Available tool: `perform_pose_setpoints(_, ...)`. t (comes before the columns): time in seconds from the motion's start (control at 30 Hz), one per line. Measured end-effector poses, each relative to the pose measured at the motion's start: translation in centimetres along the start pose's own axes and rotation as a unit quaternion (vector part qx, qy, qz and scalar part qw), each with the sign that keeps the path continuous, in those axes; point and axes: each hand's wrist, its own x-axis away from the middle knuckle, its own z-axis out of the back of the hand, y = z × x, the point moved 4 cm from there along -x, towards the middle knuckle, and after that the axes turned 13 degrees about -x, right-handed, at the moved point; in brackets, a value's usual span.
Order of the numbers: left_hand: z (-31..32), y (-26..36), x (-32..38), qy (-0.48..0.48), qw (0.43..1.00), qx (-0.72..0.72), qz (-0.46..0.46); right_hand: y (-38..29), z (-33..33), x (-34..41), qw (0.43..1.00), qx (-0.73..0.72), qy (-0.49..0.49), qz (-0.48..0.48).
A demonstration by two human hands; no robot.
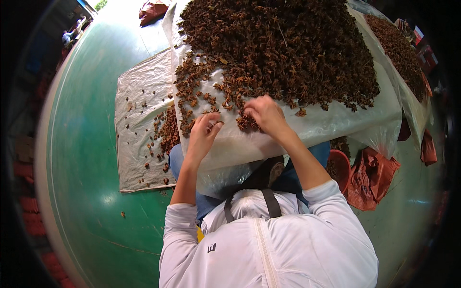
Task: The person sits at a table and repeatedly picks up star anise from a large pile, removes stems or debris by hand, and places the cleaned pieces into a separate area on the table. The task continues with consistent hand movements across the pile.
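Note:
A large heap of dried star anise [281,54] covers the plastic-sheeted table [324,122] before me. Over the near edge of the sheet, my left hand [203,136] has its fingers curled beside loose star anise pods [187,118]. A small brown bit shows by its thumb tip; whether it is gripped is unclear. My right hand [268,115] bends down at a small cluster of star anise [246,122], its fingertips touching or just above it. What lies under its fingers is hidden.
On the green floor [90,162] at left lies a pale sheet [137,104] with a pile of star anise [169,129]. A red basin [338,167] and red plastic bag [374,176] are at right. Another heap [399,54] stands far right. Someone [68,36] is far off at upper left.

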Motion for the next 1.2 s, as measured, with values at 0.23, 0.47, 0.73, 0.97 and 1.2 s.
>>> perform_pose_setpoints(0.23, -4.5, 2.5, -6.9, 0.137, 0.927, -0.276, -0.212, 3.7, -1.3, -0.7, 0.997, 0.043, 0.061, -0.027)
perform_pose_setpoints(0.47, -4.0, 1.0, -9.5, 0.006, 0.948, -0.297, -0.113, 2.5, 2.4, 0.3, 0.984, -0.071, 0.149, -0.065)
perform_pose_setpoints(0.73, -3.6, 2.3, -2.9, 0.073, 0.994, -0.06, -0.05, -0.9, -2.1, 0.4, 0.961, -0.252, 0.108, -0.032)
perform_pose_setpoints(0.97, -5.1, 1.1, -0.5, -0.021, 0.955, 0.286, 0.077, -1.4, -3.2, 2.5, 0.987, -0.093, 0.122, 0.052)
perform_pose_setpoints(1.2, -4.1, -1.3, -0.4, -0.052, 0.798, 0.577, 0.169, -5.6, -1.6, 3.8, 0.977, -0.184, 0.097, 0.05)
